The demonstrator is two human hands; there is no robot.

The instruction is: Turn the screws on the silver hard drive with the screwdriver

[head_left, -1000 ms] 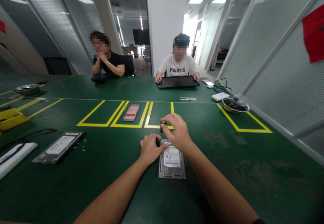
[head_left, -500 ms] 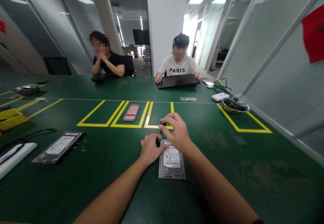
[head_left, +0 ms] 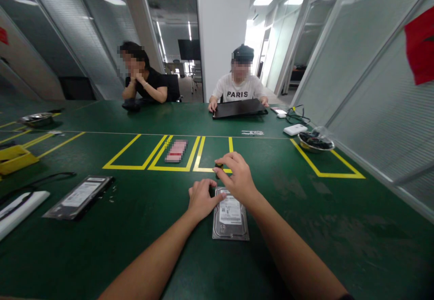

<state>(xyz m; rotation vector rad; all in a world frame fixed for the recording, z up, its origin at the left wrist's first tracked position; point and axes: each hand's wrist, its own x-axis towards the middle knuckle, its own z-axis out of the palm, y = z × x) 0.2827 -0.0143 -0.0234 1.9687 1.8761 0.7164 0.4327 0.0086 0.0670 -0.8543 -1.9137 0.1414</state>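
Note:
A silver hard drive (head_left: 230, 221) with a white label lies flat on the green table in front of me. My left hand (head_left: 202, 200) is closed at its far left corner, thumb pressed onto the label and fingers bent at the edge. Between the thumb and fingertips of my right hand (head_left: 237, 173) is a short screwdriver (head_left: 219, 166) with a black and yellow handle. It stands roughly upright at the drive's far end; its tip is too hidden to make out.
A second hard drive (head_left: 83, 196) lies to the left, beside some tiny loose bits (head_left: 112, 191). Further left are a white box-like object (head_left: 22, 212) with a black cable and a yellow bin (head_left: 15, 161). A metal bowl (head_left: 316, 142) stands far right. Two people sit opposite, one holding a black panel (head_left: 240, 108).
Almost nothing differs. My right fingers and the screwdriver's handle have shifted very slightly; my left hand and the hard drive stay put.

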